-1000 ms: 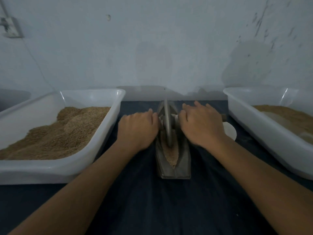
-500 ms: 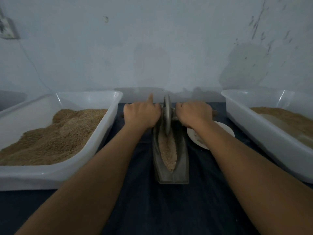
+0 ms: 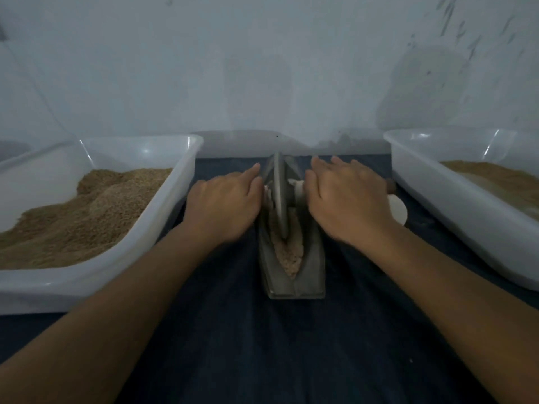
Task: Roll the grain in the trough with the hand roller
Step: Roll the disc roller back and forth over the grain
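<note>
- The left hand lies palm-down on the left end of the hand roller's axle, fingers nearly straight and pointing away toward the wall, fingertips beside the disc; the axle under it is hidden.
- The right hand lies palm-down on the right end of the axle, fingers stretched forward and slightly spread; a pale stub of handle shows just inside its thumb, and a dark end peeps out past its outer edge.
- Neither hand curls round the handle as far as can be seen: both press it with flat palms.
- The hand roller, a thin grey disc standing upright on edge, sits in the groove of the trough, about midway along it.
- The trough is a narrow grey boat-shaped block on the dark blue cloth, lying lengthwise away from the person, between the 2 forearms.
- The grain, pale and clumped, fills the near part of the groove up to the disc's foot.
- Compared with 0.5 s ago, the disc and both hands have come back toward the person from the far end, and the fingers, then bent over the axle, are now extended.
- 2 white tubs flank the trough: the left tub heaped with brown grain, the right tub with a lower layer.
- A small white dish shows partly behind the right wrist.
</note>
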Demonstrator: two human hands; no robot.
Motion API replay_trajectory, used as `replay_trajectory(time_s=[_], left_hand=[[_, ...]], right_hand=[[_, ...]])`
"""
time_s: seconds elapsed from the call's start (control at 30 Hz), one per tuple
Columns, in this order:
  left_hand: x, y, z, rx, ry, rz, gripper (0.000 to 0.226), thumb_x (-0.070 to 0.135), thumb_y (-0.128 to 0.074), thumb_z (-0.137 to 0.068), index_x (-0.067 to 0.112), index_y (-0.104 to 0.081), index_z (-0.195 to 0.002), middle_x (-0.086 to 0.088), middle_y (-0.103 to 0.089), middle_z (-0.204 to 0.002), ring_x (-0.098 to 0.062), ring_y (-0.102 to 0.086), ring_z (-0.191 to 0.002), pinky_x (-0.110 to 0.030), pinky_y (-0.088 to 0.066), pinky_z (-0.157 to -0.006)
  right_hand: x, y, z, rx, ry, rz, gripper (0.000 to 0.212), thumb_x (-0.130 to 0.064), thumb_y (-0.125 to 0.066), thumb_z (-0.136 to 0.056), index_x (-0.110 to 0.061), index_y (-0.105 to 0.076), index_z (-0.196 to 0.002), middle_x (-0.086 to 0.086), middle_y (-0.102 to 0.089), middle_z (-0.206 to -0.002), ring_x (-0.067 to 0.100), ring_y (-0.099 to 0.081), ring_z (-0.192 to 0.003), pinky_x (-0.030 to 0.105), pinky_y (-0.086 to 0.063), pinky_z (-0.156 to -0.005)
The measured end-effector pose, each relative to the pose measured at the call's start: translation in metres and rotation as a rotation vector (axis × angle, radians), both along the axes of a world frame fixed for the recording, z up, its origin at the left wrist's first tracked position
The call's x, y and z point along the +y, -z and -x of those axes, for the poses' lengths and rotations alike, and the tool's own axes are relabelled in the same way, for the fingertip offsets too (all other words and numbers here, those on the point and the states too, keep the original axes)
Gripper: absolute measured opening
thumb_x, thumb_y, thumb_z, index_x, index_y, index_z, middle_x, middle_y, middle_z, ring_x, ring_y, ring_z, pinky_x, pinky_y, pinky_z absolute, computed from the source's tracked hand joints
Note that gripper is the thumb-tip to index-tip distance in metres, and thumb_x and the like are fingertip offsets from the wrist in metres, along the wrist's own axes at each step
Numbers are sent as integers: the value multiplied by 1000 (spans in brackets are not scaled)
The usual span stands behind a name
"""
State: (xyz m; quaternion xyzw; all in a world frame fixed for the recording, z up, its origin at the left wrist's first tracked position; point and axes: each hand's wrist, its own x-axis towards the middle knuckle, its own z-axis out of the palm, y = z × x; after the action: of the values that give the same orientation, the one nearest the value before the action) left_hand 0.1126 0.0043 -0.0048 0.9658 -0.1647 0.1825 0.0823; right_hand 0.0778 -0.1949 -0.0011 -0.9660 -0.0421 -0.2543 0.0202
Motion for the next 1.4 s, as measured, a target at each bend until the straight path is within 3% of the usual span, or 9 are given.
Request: replay_trajectory(time_s=[0.1,0.33,0.53,0.7,0.8,0.93,1.13,1.3,1.4], left_hand=[[-18,-11,-49,70,-119,-80,45,37,-24,-109,26,-54,-142,-6,-59,-146,-35,-59,-126,-48,-45,-98],[-6,-4,-12,-14,-50,-143,37,34,-21,-111,18,-53,-102,-8,-67,-111,-32,-66,-93,-44,-53,-80],[13,7,55,-137,34,34,75,52,-9,-104,11,-44,-156,-4,-58,-151,-26,-65,-121,-45,-52,-97],[-7,-3,-27,61,-46,-59,55,40,-17,-110,21,-46,-153,1,-47,-161,-33,-61,-124,-44,-46,-94],[-15,-12,-69,90,-125,-144,40,32,-25,-110,18,-55,-132,-9,-58,-147,-37,-62,-116,-46,-37,-83],[-14,-8,-52,35,-112,-207,31,31,-24,-111,16,-52,-111,-11,-66,-124,-35,-64,-101,-41,-39,-74],[17,15,45,-265,121,-179,54,32,-21,-111,-3,-41,-147,-20,-69,-126,-31,-69,-78,-40,-54,-65],[12,12,38,-183,47,-18,67,42,-16,-109,4,-33,-161,-6,-71,-128,-24,-69,-88,-38,-51,-72],[-6,1,-15,-123,-45,-38,61,41,-17,-111,16,-20,-166,-3,-68,-132,-30,-68,-97,-42,-51,-80]], right_hand=[[1,-16,-54,121,75,18,34,-25,-30,-107,-19,-45,-76,10,-71,-105,32,-63,-96,37,-36,-73],[3,-10,-25,19,24,16,42,-28,-27,-108,-14,-61,-88,12,-72,-104,33,-64,-100,42,-45,-81],[-8,8,45,-93,-67,3,63,-42,-21,-108,-7,-52,-150,9,-64,-142,24,-57,-136,40,-39,-115],[1,-9,-13,53,20,2,44,-29,-27,-109,-12,-67,-112,10,-72,-118,33,-65,-114,43,-48,-95],[7,-27,-59,156,68,-29,39,-22,-34,-106,-24,-36,-66,7,-70,-102,30,-64,-95,35,-37,-72],[11,-26,-58,126,91,3,38,-25,-32,-105,-22,-37,-68,6,-70,-99,27,-57,-85,33,-34,-63],[-7,9,31,-68,-79,-63,61,-41,-19,-109,-12,-59,-144,3,-63,-144,24,-50,-143,45,-40,-117],[-5,3,23,-45,-74,-48,61,-40,-20,-108,-12,-63,-140,4,-66,-140,25,-51,-142,44,-40,-117],[1,-11,-26,138,53,-66,48,-29,-20,-107,-15,-65,-101,7,-73,-113,31,-55,-132,44,-40,-106]])
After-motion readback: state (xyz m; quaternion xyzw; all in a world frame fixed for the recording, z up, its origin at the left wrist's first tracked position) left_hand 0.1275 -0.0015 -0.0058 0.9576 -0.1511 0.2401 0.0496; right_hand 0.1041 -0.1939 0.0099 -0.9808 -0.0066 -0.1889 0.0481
